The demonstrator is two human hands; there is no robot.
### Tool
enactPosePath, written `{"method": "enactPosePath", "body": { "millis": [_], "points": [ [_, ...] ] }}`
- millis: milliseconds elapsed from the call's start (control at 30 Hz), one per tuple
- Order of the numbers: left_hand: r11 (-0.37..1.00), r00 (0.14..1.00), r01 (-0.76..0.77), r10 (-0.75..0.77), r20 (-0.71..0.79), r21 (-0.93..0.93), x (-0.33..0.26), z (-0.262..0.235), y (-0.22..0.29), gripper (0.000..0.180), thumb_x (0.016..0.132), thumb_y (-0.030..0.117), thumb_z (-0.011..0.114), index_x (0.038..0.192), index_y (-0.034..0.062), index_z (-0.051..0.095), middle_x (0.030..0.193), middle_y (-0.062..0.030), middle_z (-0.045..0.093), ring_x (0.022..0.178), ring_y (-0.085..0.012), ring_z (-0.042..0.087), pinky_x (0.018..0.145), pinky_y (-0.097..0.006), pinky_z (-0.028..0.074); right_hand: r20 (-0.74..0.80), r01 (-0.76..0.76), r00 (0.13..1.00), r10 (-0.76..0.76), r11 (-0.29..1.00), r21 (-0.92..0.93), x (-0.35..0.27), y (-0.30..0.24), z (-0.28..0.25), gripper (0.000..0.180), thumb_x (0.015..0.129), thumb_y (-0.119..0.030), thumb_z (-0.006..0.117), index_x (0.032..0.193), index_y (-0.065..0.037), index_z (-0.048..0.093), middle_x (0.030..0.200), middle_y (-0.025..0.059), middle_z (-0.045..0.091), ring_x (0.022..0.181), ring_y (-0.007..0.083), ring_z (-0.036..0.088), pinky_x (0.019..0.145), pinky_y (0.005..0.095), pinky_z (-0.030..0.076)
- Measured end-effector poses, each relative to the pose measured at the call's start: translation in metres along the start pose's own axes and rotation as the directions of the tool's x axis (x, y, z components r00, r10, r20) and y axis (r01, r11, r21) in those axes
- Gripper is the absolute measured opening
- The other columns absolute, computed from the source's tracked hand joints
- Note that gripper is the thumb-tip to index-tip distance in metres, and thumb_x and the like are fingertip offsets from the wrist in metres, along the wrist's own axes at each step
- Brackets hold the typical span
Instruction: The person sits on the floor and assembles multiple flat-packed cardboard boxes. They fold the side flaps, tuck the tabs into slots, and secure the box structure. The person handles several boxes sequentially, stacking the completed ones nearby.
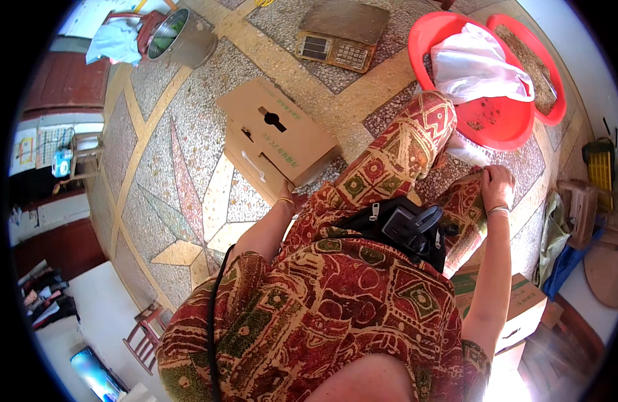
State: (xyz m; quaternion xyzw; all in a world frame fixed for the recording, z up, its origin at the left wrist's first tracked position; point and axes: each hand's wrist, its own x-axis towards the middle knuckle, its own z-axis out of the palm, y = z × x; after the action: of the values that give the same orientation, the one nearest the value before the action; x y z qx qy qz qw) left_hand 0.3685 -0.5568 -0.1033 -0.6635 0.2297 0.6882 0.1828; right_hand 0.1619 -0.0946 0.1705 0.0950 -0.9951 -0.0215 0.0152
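Note:
A brown cardboard box point(302, 137) with green print and a dark carrying slot rests on the floor ahead and to the left of my knees. My left hand point(287, 193) is closed at its near edge, the thumb on top; the other fingers are mostly hidden. On the box's side, a small white strip point(260, 155) shows beside a cut slot. My right hand point(499, 187) lies bent over my patterned trouser leg, its fingers loosely apart, nothing visible in it. Just beyond it lies a clear and white plastic package point(471, 150), partly hidden by my leg.
A red basin point(513, 137) with a white plastic bag point(479, 63) stands ahead right, overlapping a red tray of grainy stuff point(531, 67). Farther off are a scale point(342, 33) and a metal bucket point(188, 43). Another cardboard box point(520, 311) sits beside my right arm.

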Motion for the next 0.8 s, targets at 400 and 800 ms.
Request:
{"method": "enactPosePath", "body": {
  "millis": [400, 800],
  "points": [
    [0.596, 0.743, -0.654, 0.624, -0.243, -0.466, -0.018, 0.001, 0.103, 0.054, 0.085, 0.037, 0.053, 0.129, 0.0085, 0.039, 0.13, -0.007, 0.041, 0.118, -0.0216, 0.037, 0.098, -0.037, 0.031, -0.084, -0.042, 0.995, 0.049, 0.996, 0.077, -0.023, 0.016, -0.01, 0.01, 0.079, -0.016, 0.054, 0.081, -0.011, 0.063, 0.088, 0.0034, 0.061, 0.09, 0.0215, 0.055, 0.084, 0.0352, 0.039],
    [0.574, 0.768, -0.569, 0.627, -0.131, -0.589, -0.005, 0.004, 0.171, 0.027, 0.084, 0.045, 0.052, 0.082, 0.0181, 0.056, 0.073, 0.0044, 0.057, 0.064, -0.0089, 0.051, 0.05, -0.025, 0.037, -0.115, -0.046, 0.992, 0.055, 0.996, 0.075, -0.031, 0.021, -0.002, 0.01, 0.078, -0.017, 0.055, 0.079, -0.012, 0.063, 0.085, 0.0043, 0.061, 0.088, 0.0232, 0.055, 0.082, 0.0374, 0.039]
  ]
}}
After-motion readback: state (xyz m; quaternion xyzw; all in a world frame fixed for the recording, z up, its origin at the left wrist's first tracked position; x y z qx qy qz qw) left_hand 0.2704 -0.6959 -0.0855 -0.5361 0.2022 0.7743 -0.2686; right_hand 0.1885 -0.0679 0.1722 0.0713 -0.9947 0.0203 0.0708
